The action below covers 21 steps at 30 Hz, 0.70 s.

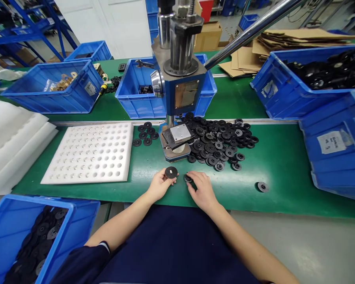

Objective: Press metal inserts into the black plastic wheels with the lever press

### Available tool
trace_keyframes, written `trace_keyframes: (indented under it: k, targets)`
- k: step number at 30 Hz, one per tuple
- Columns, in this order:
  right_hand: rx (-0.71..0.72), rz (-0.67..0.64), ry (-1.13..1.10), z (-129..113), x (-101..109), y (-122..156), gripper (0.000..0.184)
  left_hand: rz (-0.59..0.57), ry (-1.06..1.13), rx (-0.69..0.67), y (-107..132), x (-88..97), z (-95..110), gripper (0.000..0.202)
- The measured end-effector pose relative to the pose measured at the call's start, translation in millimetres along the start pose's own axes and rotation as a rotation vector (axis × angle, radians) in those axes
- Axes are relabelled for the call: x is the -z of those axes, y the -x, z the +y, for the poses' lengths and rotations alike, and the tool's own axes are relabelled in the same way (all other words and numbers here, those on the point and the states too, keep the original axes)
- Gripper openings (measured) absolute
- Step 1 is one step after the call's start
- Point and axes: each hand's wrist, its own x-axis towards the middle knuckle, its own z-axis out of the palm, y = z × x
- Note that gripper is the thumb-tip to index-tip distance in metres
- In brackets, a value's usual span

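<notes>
My left hand [159,184] is closed on a flat black disc [171,172] with a small pale piece at its centre, held just above the bench. Close by on the right, the fingers of my right hand [201,189] are closed round the edge of another black disc [188,178], low over the green surface. Beyond both hands stands an arm press [180,94] with a metal plate [180,133] on its base. A heap of black discs [215,146] spreads to the right of the press. Several more discs [147,134] lie left of it.
A white foam tray [126,157] with rows of holes, many holding small shiny parts, lies at left. One loose disc [262,187] is at right. Blue bins [88,98] line the back; others stand at right [337,165] and lower left [73,221]. The press lever [251,33] reaches up right.
</notes>
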Motion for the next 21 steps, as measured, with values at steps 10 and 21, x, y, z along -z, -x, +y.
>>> trace_keyframes:
  k: [10,21]
  targets:
    - [-0.098,0.079,0.154,-6,-6,-5,0.045,0.054,-0.309,-0.262,3,-2.8,-8,0.018]
    - [-0.086,0.081,-0.14,-34,22,-20,0.042,0.019,-0.402,-0.337,3,-2.3,-11,0.016]
